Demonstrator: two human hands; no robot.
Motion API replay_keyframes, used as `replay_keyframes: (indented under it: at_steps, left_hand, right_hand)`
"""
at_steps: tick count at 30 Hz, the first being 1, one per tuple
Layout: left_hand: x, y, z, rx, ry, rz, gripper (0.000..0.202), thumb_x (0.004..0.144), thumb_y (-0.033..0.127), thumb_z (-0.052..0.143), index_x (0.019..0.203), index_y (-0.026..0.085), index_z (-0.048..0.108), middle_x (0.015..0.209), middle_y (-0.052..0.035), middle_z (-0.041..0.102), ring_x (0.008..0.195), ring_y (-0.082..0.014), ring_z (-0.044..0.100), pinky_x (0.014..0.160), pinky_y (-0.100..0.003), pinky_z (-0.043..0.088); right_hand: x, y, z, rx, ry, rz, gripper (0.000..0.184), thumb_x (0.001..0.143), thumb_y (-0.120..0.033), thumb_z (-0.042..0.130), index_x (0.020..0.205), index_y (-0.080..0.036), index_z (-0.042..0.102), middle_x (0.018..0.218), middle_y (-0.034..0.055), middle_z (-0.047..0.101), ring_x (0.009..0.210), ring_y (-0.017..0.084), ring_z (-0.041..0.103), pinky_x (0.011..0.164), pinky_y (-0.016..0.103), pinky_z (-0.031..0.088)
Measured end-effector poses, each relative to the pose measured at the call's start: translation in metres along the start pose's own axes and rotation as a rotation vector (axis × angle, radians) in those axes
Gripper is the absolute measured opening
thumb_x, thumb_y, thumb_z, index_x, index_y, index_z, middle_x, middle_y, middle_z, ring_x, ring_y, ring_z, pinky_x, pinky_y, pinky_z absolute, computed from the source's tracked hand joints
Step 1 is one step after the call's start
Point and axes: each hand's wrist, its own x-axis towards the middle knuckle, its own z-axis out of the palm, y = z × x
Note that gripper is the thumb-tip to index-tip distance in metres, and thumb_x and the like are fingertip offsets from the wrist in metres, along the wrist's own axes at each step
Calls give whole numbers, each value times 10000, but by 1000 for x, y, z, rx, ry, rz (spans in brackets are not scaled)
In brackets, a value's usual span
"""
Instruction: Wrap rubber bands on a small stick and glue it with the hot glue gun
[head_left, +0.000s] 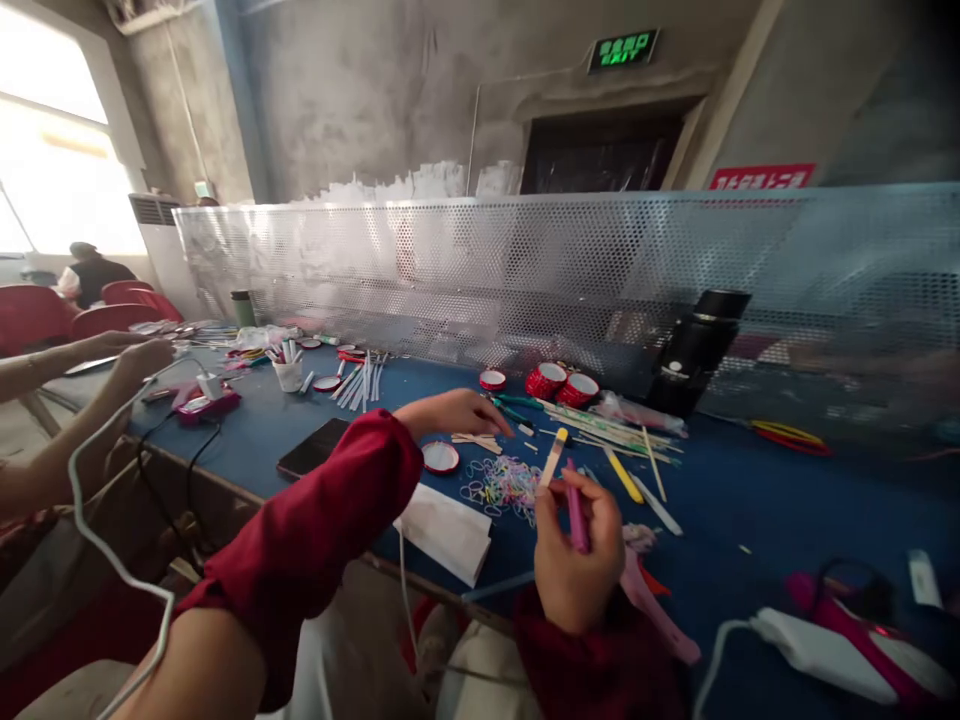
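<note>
My right hand (577, 560) is closed around a magenta marker (576, 510). The same hand also holds a flat wooden stick (553, 460) with a yellow, dark-banded end pointing up. My left hand (457, 412) reaches over the tabletop, fingers stretched out and pointing down, with nothing visible in them. Below its fingertips lies a pile of small pastel elastic bands (506, 485). Short wooden sticks (478, 441) lie just under the left hand, and pliers with teal handles (517, 405) are behind it. A yellow marker (624, 475) rests right of my right hand.
Red tins (546, 379) and a black bottle (701, 350) stand near the perforated metal screen (450, 270). A folded white paper (444, 530), phone (313, 448) and round lid (440, 457) lie nearer. Another person's hands (139, 365) work at far left; white cables cross the front edge.
</note>
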Motion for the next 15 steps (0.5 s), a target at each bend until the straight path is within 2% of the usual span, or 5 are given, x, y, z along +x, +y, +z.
replay_keyframes:
  at_steps: [2,4,10,13,15]
  left_hand:
    - [-4,11,22,85,-130,21,250,827,167,663,1006,220,829,960,-21,788,836,-132,675,751,-195,477]
    - [-4,12,34,274,-151,-25,237,799,157,679,954,242,837,968,-9,794,848,-139,678,766,-192,468]
    - [9,7,24,551,-118,-71,196,783,184,684,879,264,835,1029,-13,791,954,-189,686,788,-223,463]
    - [12,15,27,478,10,-37,160,665,78,739,655,232,783,832,-47,770,899,-242,693,785,-279,480]
    - [8,22,34,416,272,-41,258,580,-16,745,446,178,642,606,-96,658,834,-291,699,755,-317,489]
  right_hand:
    - [1,2,2,-40,21,-21,275,830,-318,711,1074,-198,672,922,63,715,833,214,692,804,349,551]
    - [2,6,4,-97,44,-84,271,818,-302,703,1066,-194,675,937,71,721,847,224,696,827,366,547]
    - [5,16,9,-213,8,-125,273,800,-284,650,1055,-192,672,895,61,726,774,212,688,759,343,545]
    - [6,15,9,-266,-9,-120,286,793,-300,637,1054,-192,674,880,58,729,768,217,685,755,347,540]
    - [6,12,9,-305,2,-127,291,793,-316,635,1051,-191,679,891,65,734,783,230,690,761,358,537]
